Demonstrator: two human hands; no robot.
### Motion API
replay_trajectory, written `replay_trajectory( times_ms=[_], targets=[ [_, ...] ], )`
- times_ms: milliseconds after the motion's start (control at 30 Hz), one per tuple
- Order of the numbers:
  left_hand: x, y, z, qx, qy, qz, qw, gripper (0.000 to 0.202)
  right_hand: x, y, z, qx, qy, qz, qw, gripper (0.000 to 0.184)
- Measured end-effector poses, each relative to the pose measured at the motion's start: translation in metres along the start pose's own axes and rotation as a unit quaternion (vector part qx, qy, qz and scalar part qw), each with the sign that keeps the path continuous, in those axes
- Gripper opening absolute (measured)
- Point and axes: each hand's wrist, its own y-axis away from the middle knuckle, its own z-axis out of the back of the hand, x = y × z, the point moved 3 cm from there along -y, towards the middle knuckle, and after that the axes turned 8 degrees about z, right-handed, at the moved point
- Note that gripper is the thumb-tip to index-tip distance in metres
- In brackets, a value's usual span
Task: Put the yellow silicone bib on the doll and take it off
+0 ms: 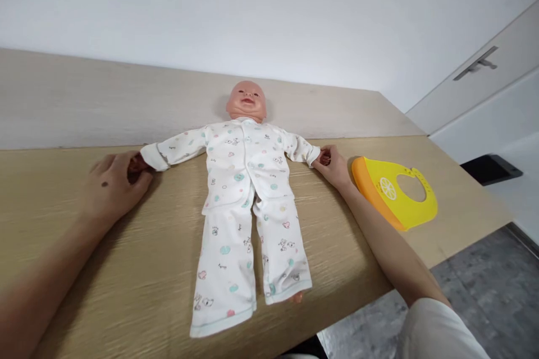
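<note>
A baby doll (248, 168) in white printed pyjamas lies on its back on the wooden table, arms spread wide and head toward the wall. My left hand (115, 182) is closed around the doll's hand at the end of the long sleeve on the left. On the other side, my right hand (332, 165) grips the doll's other hand just past the cuff. The pyjama top is closed down the front. One trouser leg covers its foot, while a bit of foot shows under the other hem.
To the right of my right forearm lies a yellow bib (396, 190) with an orange pocket. A raised pale board (76, 101) runs along the wall behind the doll. Beyond the table's right end are a dark flat object (490, 169) and a door handle (475, 64).
</note>
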Motion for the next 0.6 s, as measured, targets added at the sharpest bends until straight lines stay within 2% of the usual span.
replay_trajectory(
  times_ms=[167,267,433,600],
  targets=[
    [-0.0039,0.0000,0.0035,0.003,0.004,-0.006,1.000,0.065,0.0052,-0.0027,-0.0042,0.019,0.054,0.000,0.998,0.037],
    [-0.0049,0.0002,0.0047,0.007,0.008,0.001,1.000,0.066,0.0057,-0.0047,-0.0067,0.025,0.073,0.024,0.997,0.033],
    [-0.0036,0.0003,0.0030,-0.003,0.008,-0.005,1.000,0.066,0.0051,-0.0046,-0.0079,0.013,0.085,0.059,0.995,0.031],
    [0.0025,-0.0004,-0.0032,-0.008,-0.001,-0.015,1.000,0.064,0.0060,-0.0015,-0.0075,-0.018,0.160,0.074,0.984,0.031]
  ],
)
